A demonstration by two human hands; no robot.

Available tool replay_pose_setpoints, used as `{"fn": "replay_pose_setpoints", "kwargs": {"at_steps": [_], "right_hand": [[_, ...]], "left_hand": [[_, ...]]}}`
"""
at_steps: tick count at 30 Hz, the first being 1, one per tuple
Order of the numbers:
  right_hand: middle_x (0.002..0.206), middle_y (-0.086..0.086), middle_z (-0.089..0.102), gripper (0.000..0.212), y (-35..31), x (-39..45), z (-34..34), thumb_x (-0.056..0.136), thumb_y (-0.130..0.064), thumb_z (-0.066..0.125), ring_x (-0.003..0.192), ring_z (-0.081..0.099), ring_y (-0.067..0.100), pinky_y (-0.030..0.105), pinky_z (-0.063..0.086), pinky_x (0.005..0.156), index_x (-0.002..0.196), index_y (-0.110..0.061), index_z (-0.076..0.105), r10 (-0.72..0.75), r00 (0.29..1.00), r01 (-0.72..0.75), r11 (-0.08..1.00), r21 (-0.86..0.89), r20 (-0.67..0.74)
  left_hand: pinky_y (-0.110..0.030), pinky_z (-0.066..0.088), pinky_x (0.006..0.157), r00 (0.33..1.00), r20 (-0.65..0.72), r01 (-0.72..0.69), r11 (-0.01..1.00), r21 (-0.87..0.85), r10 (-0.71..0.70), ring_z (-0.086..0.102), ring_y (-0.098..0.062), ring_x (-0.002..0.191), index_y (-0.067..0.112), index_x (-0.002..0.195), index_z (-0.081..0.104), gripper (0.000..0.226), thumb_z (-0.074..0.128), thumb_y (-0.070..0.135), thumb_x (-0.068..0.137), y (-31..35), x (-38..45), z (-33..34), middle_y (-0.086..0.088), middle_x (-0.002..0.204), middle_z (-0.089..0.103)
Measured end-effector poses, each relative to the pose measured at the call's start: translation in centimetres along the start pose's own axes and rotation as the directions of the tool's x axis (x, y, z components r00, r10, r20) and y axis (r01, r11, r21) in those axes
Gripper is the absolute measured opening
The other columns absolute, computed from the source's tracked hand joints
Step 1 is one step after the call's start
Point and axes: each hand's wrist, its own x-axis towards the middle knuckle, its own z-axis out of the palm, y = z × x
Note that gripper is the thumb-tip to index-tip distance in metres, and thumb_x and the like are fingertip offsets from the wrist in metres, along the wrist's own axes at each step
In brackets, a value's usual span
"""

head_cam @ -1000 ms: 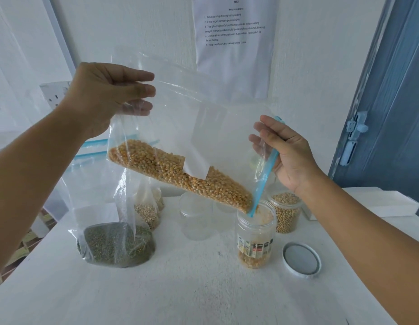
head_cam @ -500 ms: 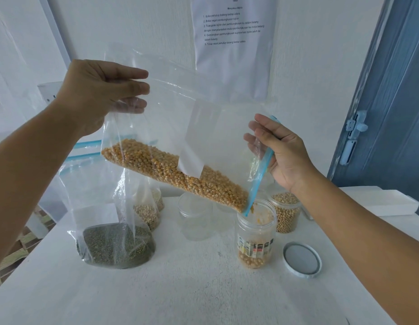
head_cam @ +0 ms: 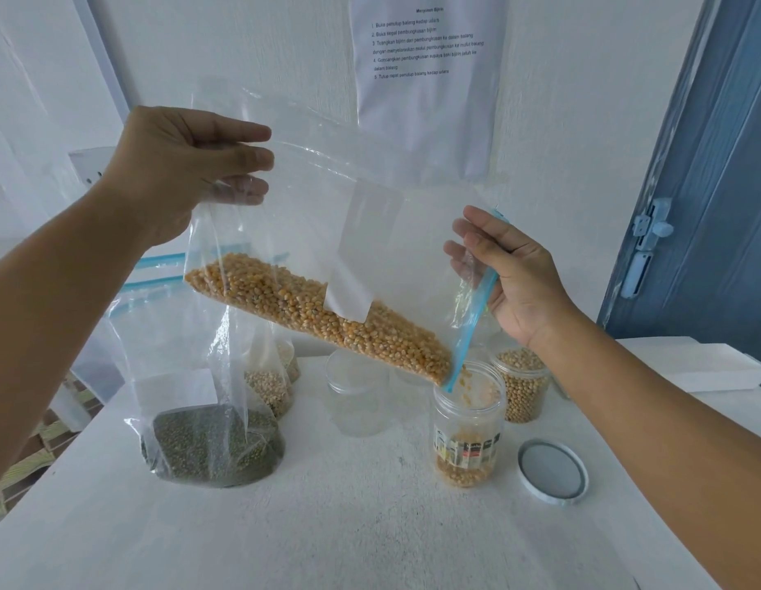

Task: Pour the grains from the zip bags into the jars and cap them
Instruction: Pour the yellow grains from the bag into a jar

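Note:
A clear zip bag [head_cam: 327,198] of yellow corn kernels [head_cam: 327,317] hangs tilted over the table, its blue zip mouth [head_cam: 468,334] pointing down into an open labelled jar [head_cam: 466,436]. Kernels are dropping into the jar, which has a shallow layer at its bottom. My left hand [head_cam: 179,168] pinches the bag's raised bottom corner. My right hand [head_cam: 510,274] holds the zip edge beside the mouth. The jar's white lid [head_cam: 552,471] lies flat to its right.
A zip bag of green beans [head_cam: 213,445] stands at the left, with a bag of pale grains [head_cam: 270,389] behind it. An empty clear jar [head_cam: 356,393] and a jar of soybeans [head_cam: 522,387] stand at the back. A white box [head_cam: 710,368] sits far right.
Both hands and the bag have stayed almost in place, the bag dipping slightly towards the jar. Kernels have slid down to the mouth and the jar's layer has grown.

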Motion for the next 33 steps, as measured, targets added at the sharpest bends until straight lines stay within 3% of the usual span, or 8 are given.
{"fn": "replay_pose_setpoints", "kwargs": {"at_steps": [17,33], "right_hand": [[0.110,0.006,0.078,0.027,-0.12,-0.10,-0.30,0.096,0.003,0.064,0.101,0.076,0.029,0.034,0.061,0.091,0.107,-0.016,0.080,-0.010,1.000,0.010,1.000,0.003,-0.017],[0.110,0.005,0.078,0.027,-0.38,-0.49,-0.21,0.095,0.001,0.066,0.103,0.076,0.029,0.032,0.061,0.090,0.115,-0.013,0.075,-0.015,0.999,0.015,1.000,0.009,-0.042]], "left_hand": [[-0.042,0.065,0.081,1.000,0.017,0.007,1.000,-0.011,-0.006,0.075,-0.024,0.072,0.019,0.097,0.083,0.019,0.085,0.012,0.080,-0.13,0.37,0.20,-0.010,0.090,0.080],[-0.043,0.065,0.081,1.000,0.024,-0.007,1.000,-0.003,0.007,0.076,-0.024,0.072,0.019,0.097,0.083,0.019,0.085,0.013,0.080,-0.02,0.39,0.31,-0.010,0.090,0.080]]}}
